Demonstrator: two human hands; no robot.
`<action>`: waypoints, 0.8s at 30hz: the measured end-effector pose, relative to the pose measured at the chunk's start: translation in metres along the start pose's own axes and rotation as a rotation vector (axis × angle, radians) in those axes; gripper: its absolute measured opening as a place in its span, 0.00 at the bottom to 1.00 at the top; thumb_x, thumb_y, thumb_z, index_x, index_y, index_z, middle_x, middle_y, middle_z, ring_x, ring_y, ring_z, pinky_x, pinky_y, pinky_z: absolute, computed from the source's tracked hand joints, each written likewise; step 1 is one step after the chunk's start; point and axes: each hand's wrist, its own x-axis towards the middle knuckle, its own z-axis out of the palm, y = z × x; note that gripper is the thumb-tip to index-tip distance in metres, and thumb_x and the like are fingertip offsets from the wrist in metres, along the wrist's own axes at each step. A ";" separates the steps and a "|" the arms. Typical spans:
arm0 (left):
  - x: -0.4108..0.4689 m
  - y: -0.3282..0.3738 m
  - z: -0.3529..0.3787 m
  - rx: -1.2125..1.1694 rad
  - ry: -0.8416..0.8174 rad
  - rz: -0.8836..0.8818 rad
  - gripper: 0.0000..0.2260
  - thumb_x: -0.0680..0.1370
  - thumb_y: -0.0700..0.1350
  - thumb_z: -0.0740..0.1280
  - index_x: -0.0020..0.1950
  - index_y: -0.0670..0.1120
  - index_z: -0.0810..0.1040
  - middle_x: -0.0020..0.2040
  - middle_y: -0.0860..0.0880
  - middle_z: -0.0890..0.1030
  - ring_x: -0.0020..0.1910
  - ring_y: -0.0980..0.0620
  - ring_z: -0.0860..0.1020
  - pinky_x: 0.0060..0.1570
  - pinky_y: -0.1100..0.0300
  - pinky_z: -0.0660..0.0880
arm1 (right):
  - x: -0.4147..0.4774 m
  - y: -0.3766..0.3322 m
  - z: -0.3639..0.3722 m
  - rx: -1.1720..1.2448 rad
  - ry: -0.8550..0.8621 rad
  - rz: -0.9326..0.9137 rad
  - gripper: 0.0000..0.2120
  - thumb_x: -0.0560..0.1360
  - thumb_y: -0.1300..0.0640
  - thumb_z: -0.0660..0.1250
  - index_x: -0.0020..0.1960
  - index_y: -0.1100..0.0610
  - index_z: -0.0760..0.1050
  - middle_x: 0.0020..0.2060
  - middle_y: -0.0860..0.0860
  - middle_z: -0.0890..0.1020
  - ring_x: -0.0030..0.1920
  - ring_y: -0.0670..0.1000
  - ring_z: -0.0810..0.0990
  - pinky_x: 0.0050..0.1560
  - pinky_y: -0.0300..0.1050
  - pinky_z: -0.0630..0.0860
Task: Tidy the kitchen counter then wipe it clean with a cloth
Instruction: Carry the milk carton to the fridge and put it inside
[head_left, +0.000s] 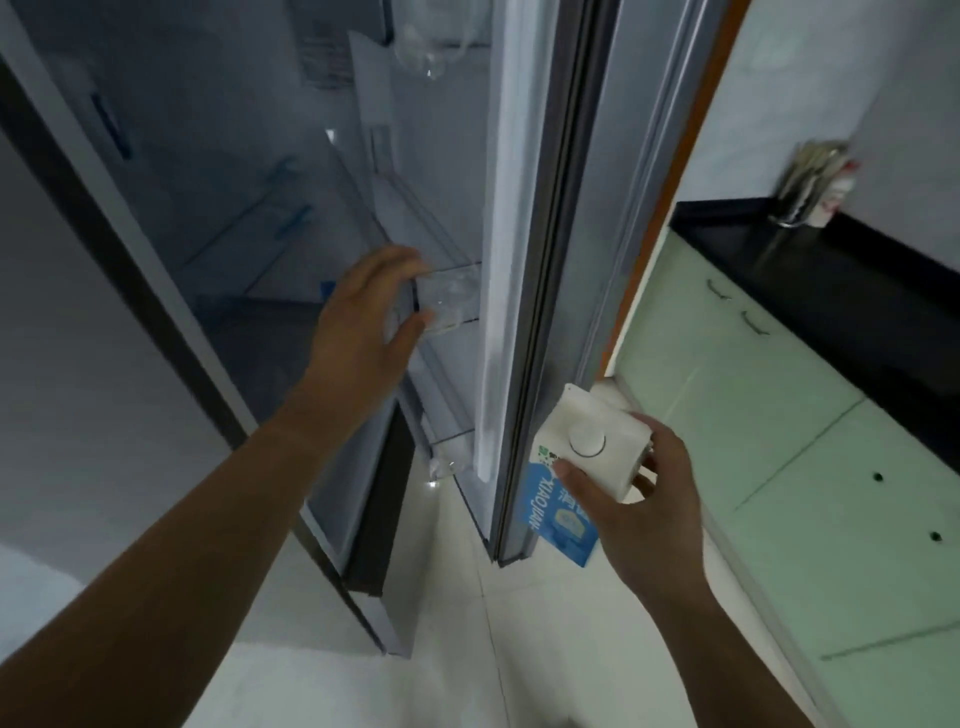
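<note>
**Milk carton held at the open fridge door**

Milk carton (576, 467), white-capped with a blue label, is gripped from the side in the right hand (644, 499), low and just outside the edge of the fridge door (519, 260). The left hand (363, 322) is spread open at a clear door shelf (447, 301); contact cannot be told. Tidying appears to be in hand, with wiping not yet begun. Next, the carton would likely be carried round the door edge into a shelf. Little room is left there, while the black counter (810, 270) lies well apart to the right.

White-topped carton (582, 462) with blue printed side; black counter (841, 291); pale green cabinets (779, 441); grey fridge door (524, 208).
</note>
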 end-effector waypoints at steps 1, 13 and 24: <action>0.003 0.004 0.007 -0.022 -0.024 0.017 0.14 0.75 0.41 0.67 0.60 0.42 0.74 0.61 0.49 0.71 0.61 0.57 0.67 0.65 0.58 0.67 | -0.001 0.001 -0.002 0.000 0.017 0.008 0.28 0.62 0.56 0.78 0.54 0.41 0.67 0.51 0.40 0.75 0.51 0.35 0.74 0.42 0.25 0.74; 0.081 0.018 0.085 0.035 -0.194 0.342 0.15 0.74 0.52 0.65 0.57 0.46 0.78 0.52 0.44 0.77 0.56 0.50 0.70 0.58 0.61 0.61 | 0.054 0.013 -0.041 -0.092 0.164 -0.006 0.30 0.60 0.50 0.78 0.57 0.42 0.68 0.53 0.42 0.74 0.53 0.41 0.75 0.45 0.30 0.75; 0.134 0.014 0.169 0.033 -0.044 0.234 0.10 0.76 0.51 0.64 0.51 0.47 0.80 0.45 0.51 0.76 0.48 0.48 0.75 0.54 0.50 0.64 | 0.125 0.070 -0.084 -0.096 0.095 0.063 0.29 0.61 0.51 0.78 0.55 0.41 0.66 0.52 0.41 0.73 0.53 0.41 0.74 0.40 0.28 0.72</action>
